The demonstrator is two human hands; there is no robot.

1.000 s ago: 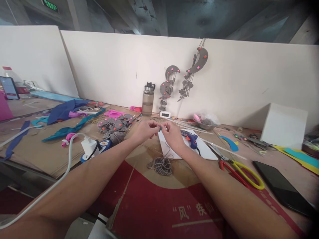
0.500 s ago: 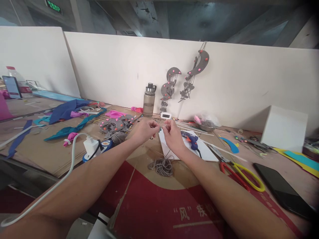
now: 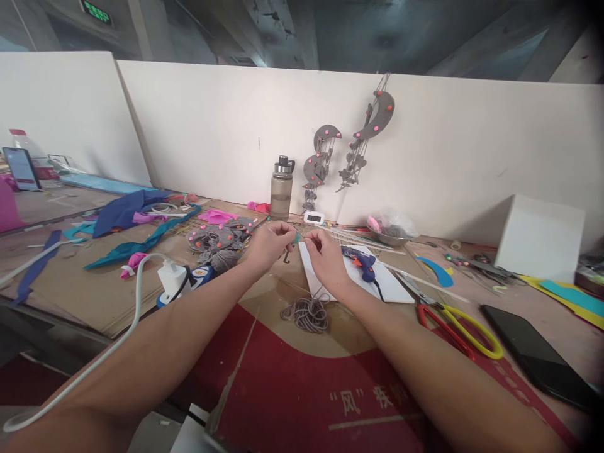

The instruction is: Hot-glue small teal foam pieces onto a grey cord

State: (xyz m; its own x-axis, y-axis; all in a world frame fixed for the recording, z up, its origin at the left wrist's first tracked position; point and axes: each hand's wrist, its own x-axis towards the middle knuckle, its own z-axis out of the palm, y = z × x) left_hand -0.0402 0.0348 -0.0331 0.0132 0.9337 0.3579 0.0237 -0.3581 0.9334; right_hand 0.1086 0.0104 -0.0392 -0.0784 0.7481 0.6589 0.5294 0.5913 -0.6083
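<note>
My left hand point(image 3: 274, 244) is closed in a pinch above the cardboard, thumb against forefinger. Level with it and a small gap to the right, my right hand point(image 3: 323, 251) pinches too. A thin grey yarn strand seems to pass between the fingertips, too fine to follow fully. Below them lies a loose coil of grey yarn point(image 3: 309, 316), with a strand rising towards my right hand. Beyond my right wrist, a blue glue gun point(image 3: 364, 265) rests on a white sheet point(image 3: 394, 290). Grey felt pieces with pink and orange dots point(image 3: 219, 236) lie left of my left hand.
Scissors with red and yellow handles point(image 3: 472, 333) and a black phone point(image 3: 533, 352) lie at right. A water bottle point(image 3: 281, 192) stands behind my hands, near a small digital timer point(image 3: 314, 218). Grey moon-shaped hangings point(image 3: 377, 116) hang on the white board. A white charger point(image 3: 172, 275) sits left.
My hands have drawn slightly apart, the left shifting a little left; both remain pinched. The view has shifted slightly. The yarn coil stays on the cardboard.
</note>
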